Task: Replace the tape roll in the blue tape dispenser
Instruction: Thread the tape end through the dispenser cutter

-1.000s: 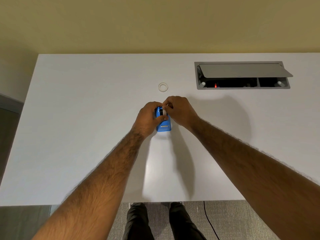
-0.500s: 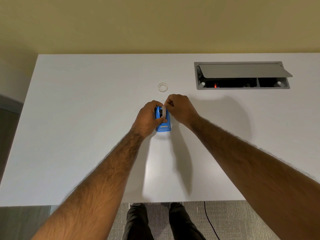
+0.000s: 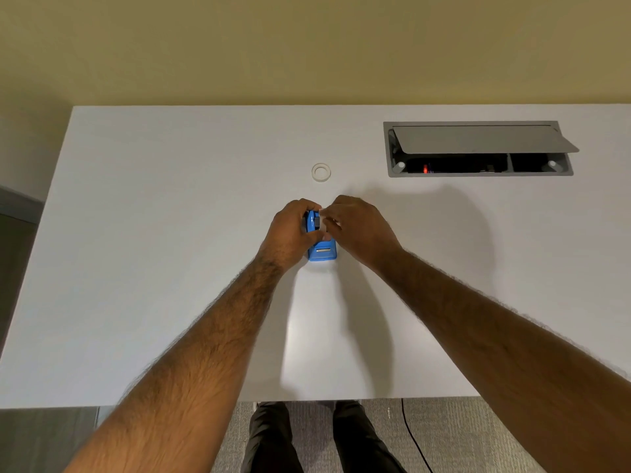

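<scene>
While the blue dispenser (image 3: 321,251) stands on the white table (image 3: 170,233), near the middle and just in front of the person, both hands work at its far end. The left hand (image 3: 290,233) is wrapped around the left side of the body, fingers closed on it to keep it steady. The right hand (image 3: 358,230) comes from the other side, and its fingertips (image 3: 328,218) are pinched together on something small and pale at the top of the dispenser (a roll or a loose end of tape, I cannot tell which). A dark part, probably the hub, shows between the two hands.

A white ring (image 3: 321,172) lies flat on the table farther away, well apart from the hands. I cannot tell if it is the empty core or a fresh roll.

As I judge it, the task is in its middle: the dispenser is held and the roll area is being handled, but a seated roll with tape led to the cutter is not visible. Seating and threading seem left to do.
</scene>
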Motion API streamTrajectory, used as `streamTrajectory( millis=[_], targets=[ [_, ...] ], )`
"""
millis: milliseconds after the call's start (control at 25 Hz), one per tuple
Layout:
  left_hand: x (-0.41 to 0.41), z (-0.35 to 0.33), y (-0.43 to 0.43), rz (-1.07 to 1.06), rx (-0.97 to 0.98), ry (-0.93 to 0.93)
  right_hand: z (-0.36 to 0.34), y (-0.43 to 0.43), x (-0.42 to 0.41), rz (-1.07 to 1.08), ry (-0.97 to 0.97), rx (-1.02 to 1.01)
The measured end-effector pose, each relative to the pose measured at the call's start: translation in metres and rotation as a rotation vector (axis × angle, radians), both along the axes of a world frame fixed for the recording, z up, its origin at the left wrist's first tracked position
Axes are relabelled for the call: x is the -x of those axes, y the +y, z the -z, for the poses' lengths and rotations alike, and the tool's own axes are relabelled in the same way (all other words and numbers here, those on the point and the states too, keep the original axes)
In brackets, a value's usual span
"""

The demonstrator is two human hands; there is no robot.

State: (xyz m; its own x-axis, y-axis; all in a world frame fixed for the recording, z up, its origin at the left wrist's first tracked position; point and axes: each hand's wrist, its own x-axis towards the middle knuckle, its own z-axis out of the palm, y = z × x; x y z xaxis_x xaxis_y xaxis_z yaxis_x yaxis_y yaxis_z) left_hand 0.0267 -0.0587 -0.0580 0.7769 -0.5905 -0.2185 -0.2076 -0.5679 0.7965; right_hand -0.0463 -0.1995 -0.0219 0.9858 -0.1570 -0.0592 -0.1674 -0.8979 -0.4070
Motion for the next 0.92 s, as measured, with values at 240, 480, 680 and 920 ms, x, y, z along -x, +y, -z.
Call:
streamTrajectory(
  millis=[240, 480, 680, 920],
  targets=[
    [0.0, 0.002, -0.001, 0.0, 0.009, -0.023, -0.001, 0.001, 0.005, -0.028, -0.025, 0.04],
    [0.0, 0.002, -0.001, 0.006, 0.004, -0.023, -0.01, 0.004, -0.014, 0.02, 0.052, 0.011],
    [0.0, 0.001, 0.002, 0.011, 0.013, 0.003, -0.011, 0.0, -0.014, -0.016, 0.131, 0.0],
    [-0.003, 0.001, 0.003, -0.001, 0.042, 0.024, -0.008, 0.003, -0.007, -0.002, 0.08, 0.014]
  ],
)
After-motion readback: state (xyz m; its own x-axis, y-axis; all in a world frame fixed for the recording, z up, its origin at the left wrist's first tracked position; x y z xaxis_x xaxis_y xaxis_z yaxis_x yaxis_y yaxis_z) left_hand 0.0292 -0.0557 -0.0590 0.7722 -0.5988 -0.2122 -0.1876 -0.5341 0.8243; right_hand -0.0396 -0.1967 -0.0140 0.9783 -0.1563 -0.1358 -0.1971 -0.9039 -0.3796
